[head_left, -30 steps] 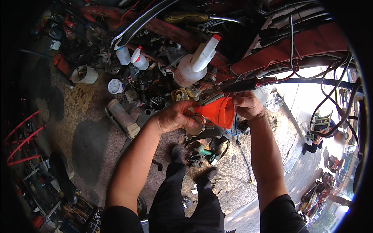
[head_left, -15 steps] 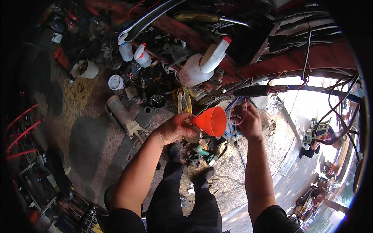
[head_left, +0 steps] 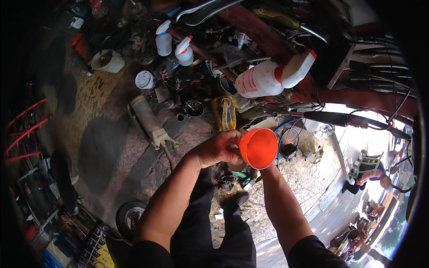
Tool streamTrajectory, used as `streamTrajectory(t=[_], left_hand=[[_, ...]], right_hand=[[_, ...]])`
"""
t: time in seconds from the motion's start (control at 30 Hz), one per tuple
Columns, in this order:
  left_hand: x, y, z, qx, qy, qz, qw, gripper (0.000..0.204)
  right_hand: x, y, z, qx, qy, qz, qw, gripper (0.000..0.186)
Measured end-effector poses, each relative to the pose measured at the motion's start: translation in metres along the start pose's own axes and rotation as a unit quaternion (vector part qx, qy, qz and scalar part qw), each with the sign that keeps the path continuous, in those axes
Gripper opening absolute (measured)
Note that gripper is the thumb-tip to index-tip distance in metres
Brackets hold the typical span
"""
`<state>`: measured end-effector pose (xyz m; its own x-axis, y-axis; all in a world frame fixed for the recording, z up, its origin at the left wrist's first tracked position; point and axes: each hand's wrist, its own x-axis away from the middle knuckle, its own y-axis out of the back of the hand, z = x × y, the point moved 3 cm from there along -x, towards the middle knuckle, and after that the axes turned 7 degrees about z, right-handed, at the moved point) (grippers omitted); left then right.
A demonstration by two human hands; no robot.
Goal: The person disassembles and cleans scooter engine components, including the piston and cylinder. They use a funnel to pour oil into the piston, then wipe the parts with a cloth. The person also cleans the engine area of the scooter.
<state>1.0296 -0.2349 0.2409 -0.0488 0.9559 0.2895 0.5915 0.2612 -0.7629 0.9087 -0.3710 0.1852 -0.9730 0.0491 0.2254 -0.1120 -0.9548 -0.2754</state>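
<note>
My left hand [head_left: 218, 149] is closed around an orange funnel [head_left: 259, 149], gripping it near its narrow end. The funnel's wide mouth is turned up toward me, and its inside looks bare. Below the fingers of that hand, the rim of a round, dull disc-like piece [head_left: 237, 167] shows, held against the funnel's side. My right hand [head_left: 269, 171] is behind and under the funnel, where its fingers are hidden. Just beyond my left hand stands a yellow translucent jug [head_left: 224, 117].
A large white spray bottle [head_left: 259, 80] leans by a red metal beam [head_left: 330, 95]. Beside the funnel hang blue hoses [head_left: 280, 134]. A metal cylinder [head_left: 146, 115] lies on the floor at left, near a white bucket [head_left: 108, 61]. A person [head_left: 373, 174] sits at far right.
My right hand has moved left, from beside the funnel to behind it. The funnel has turned its mouth toward me and shifted right in the picture. The whole view has swung left.
</note>
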Motion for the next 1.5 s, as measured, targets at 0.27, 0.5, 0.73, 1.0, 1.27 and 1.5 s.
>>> streamTrajectory(t=[0.27, 0.5, 0.73, 1.0, 1.27, 1.5], left_hand=[[0.054, 0.020, -0.001, 0.005, -0.085, -0.136, 0.987, 0.080], [0.117, 0.046, 0.054, 0.040, -0.098, -0.263, 0.959, 0.047], [0.151, 0.048, 0.086, 0.084, -0.110, -0.347, 0.928, 0.047], [0.164, 0.049, 0.117, 0.123, -0.122, -0.353, 0.920, 0.045], [0.169, 0.051, 0.152, 0.116, -0.110, -0.350, 0.923, 0.049], [0.171, 0.050, 0.168, 0.133, -0.103, -0.362, 0.917, 0.048]], right_hand=[[-0.064, 0.011, -0.014, 0.579, 0.161, -0.054, 0.798, 0.026], [-0.110, 0.018, -0.056, 0.413, -0.119, -0.129, 0.894, 0.016], [-0.120, 0.101, -0.150, 0.519, 0.110, -0.047, 0.847, 0.027], [-0.117, 0.077, -0.140, 0.488, 0.037, -0.167, 0.856, 0.015], [-0.085, 0.049, -0.154, 0.180, -0.160, -0.251, 0.938, 0.042], [-0.066, 0.040, -0.176, -0.031, -0.272, -0.245, 0.930, 0.059]])
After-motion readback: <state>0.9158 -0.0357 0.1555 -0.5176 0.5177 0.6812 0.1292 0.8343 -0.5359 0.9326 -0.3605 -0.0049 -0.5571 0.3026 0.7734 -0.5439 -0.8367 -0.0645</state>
